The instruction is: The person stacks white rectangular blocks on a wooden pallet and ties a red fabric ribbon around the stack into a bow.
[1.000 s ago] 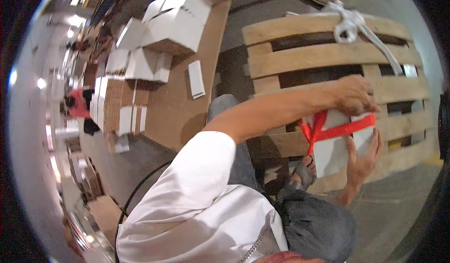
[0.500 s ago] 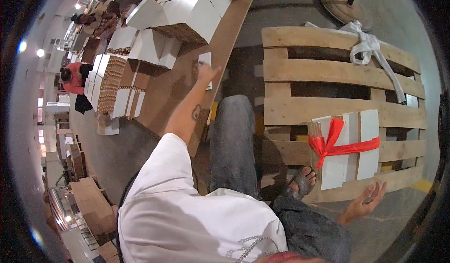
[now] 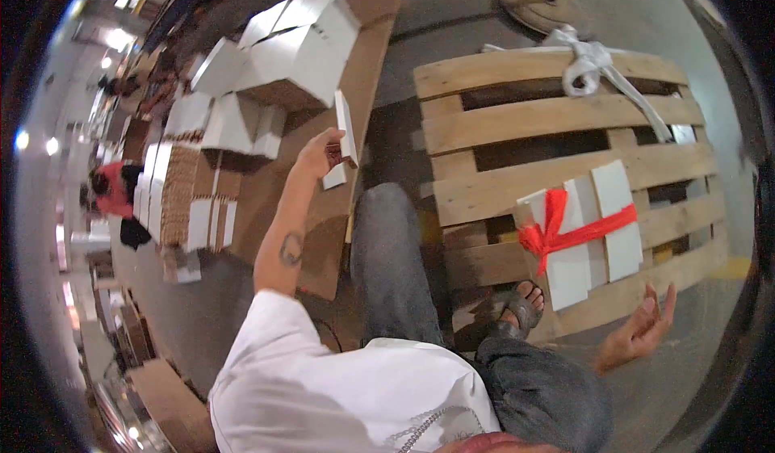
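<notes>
My left hand (image 3: 320,156) is closed around a narrow white cardboard piece (image 3: 345,122), which stands tilted over the brown board (image 3: 311,235) on my left. My fingers curl about its middle, and something dark reddish shows at the fingertips. On the right, my right hand (image 3: 646,328) is held in the air with its fingers apart and nothing in it. Close by lies a bundle of flat white cardboard pieces (image 3: 577,279), tied with a red ribbon (image 3: 593,229). The bundle rests on the wooden pallet (image 3: 557,134), next to my sandalled foot.
White and brown cardboard stacks (image 3: 303,45) stand along the far and left part of the board. A white strip of cloth (image 3: 588,65) is knotted at the pallet's far side. Beyond it stands a round metal base (image 3: 537,9). Another person in red (image 3: 113,188) is farther left.
My left hand has curled round the white piece and tipped it up from the board. The whole view has shifted a little. My right hand's fingers have bent slightly.
</notes>
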Motion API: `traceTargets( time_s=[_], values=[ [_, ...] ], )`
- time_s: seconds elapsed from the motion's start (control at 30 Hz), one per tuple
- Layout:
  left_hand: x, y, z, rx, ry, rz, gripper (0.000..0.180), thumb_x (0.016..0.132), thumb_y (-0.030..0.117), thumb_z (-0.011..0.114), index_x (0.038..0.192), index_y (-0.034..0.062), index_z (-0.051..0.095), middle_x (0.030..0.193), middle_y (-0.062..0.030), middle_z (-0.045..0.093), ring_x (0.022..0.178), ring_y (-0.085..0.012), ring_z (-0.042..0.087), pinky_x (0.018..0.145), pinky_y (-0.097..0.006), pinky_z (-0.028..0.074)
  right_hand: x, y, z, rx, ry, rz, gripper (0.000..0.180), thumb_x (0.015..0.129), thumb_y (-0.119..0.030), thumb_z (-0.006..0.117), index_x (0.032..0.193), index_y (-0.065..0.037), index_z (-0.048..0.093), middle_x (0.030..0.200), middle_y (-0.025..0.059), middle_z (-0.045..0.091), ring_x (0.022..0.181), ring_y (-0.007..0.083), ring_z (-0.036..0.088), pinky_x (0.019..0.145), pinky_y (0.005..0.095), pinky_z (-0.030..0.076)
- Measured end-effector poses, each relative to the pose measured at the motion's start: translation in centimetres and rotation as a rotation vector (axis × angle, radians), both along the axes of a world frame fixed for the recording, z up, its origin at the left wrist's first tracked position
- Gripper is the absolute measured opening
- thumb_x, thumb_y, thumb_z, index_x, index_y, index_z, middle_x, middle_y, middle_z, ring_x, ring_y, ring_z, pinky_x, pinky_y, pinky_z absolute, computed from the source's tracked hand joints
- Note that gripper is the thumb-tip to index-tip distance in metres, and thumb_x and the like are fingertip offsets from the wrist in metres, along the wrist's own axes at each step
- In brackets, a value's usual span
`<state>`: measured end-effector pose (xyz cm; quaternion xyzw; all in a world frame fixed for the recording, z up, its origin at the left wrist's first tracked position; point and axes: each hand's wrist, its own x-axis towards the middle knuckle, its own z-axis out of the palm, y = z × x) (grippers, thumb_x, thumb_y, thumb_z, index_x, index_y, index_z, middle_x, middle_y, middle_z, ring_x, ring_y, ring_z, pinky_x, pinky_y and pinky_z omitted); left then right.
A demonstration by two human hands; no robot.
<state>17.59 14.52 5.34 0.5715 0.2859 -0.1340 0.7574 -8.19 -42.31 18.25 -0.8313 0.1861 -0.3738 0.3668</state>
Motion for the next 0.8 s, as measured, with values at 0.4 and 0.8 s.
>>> traceTargets(
  time_s=[0.4, 0.8],
  values=[
    [-13.4, -40.1, 17.8, -0.108, -0.383, -1.113, 0.074, 0.075, 0.034, 0.083, 0.128, -0.0070, 0.051, 0.107, -0.0125, 0.067, 0.097, -0.0211, 0.064, 0.091, -0.033, 0.050, 1.8, 2.4, 3.2, 0.635, 0.224, 0.650, 0.088, 0.079, -0.032, 0.077, 0.148, -0.003, 0.031, 0.140, 0.0186, 0.046, 0.127, 0.0245, 0.047, 0.106, 0.0369, 0.035],
    [-8.8, -39.9, 12.6, 0.389, -0.424, -1.282, 0.048, 0.094, 0.019, 0.056, 0.135, 0.0009, 0.042, 0.109, -0.0100, 0.064, 0.097, -0.0156, 0.060, 0.087, -0.029, 0.047, -7.8, 2.6, 0.0, 0.358, 0.484, 0.388, 0.075, 0.079, -0.023, 0.071, 0.144, -0.004, 0.038, 0.128, 0.0220, 0.049, 0.118, 0.0357, 0.051, 0.102, 0.0403, 0.040]
  ],
)
